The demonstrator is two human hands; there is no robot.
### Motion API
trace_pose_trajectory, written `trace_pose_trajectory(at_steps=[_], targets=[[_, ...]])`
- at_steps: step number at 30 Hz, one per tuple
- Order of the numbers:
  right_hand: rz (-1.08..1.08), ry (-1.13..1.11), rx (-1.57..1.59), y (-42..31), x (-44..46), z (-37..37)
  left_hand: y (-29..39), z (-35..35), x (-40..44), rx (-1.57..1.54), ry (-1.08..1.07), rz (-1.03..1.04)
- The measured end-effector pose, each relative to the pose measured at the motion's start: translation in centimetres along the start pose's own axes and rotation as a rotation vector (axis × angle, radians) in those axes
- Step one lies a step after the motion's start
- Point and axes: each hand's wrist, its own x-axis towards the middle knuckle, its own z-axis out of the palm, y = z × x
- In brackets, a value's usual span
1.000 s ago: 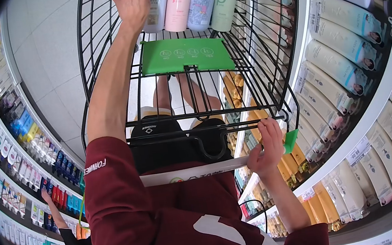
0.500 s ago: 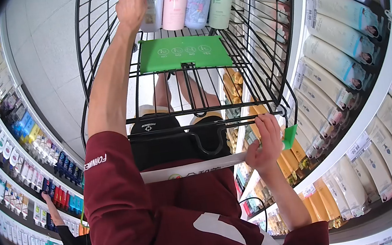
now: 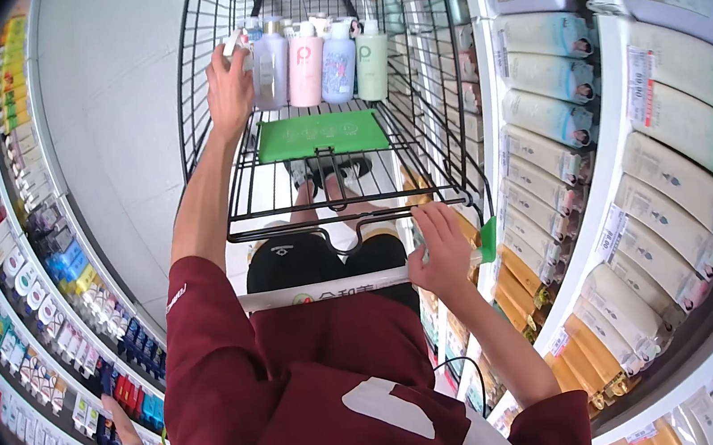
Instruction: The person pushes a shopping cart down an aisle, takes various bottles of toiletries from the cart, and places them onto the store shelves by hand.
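Four pump bottles stand in a row inside the black wire cart point(image 3: 331, 201): a lavender bottle point(image 3: 270, 73), a pink one point(image 3: 306, 71), a blue-violet one point(image 3: 338, 70) and a pale green one point(image 3: 372, 67). My left hand point(image 3: 229, 91) is inside the cart, just left of the lavender bottle. Its fingers are curled, and a small white piece point(image 3: 234, 42) sticks up by the fingertips; what they hold is mostly hidden. Near the right end of the white cart handle point(image 3: 338, 287), my right hand point(image 3: 440, 252) is wrapped round the bar.
A green panel point(image 3: 322, 135) lies across the cart's near end. Shelves of tubes and bottles point(image 3: 535, 73) run close along the right side. More stocked shelves point(image 3: 47, 263) curve along the left. Another person's arm point(image 3: 122, 422) reaches toward the lower left shelf.
The view has tilted up, showing more of the cart's far end, with the bottles lower in the picture. My left hand's fingers now curl beside a white piece. My right hand remains on the handle.
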Motion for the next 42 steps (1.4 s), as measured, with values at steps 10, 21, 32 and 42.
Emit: trace_pose_trajectory(at_steps=[10,21,32,42], targets=[[-0.048,0.106,-0.015,0.1,2.9,-0.1,9.8,-16.2,-0.7,-0.379,0.212,0.252],[-0.084,0.318,-0.019,-0.1,6.8,0.4,18.5,-35.0,-8.9,-1.581,0.15,0.329],[0.004,0.17,0.116,-1.8,8.3,0.2,20.7,-36.6,-13.3,-2.491,-0.017,0.089],[-0.059,0.025,0.08,-2.9,5.8,-0.4,21.9,-37.6,-12.8,-2.737,-0.159,0.257]])
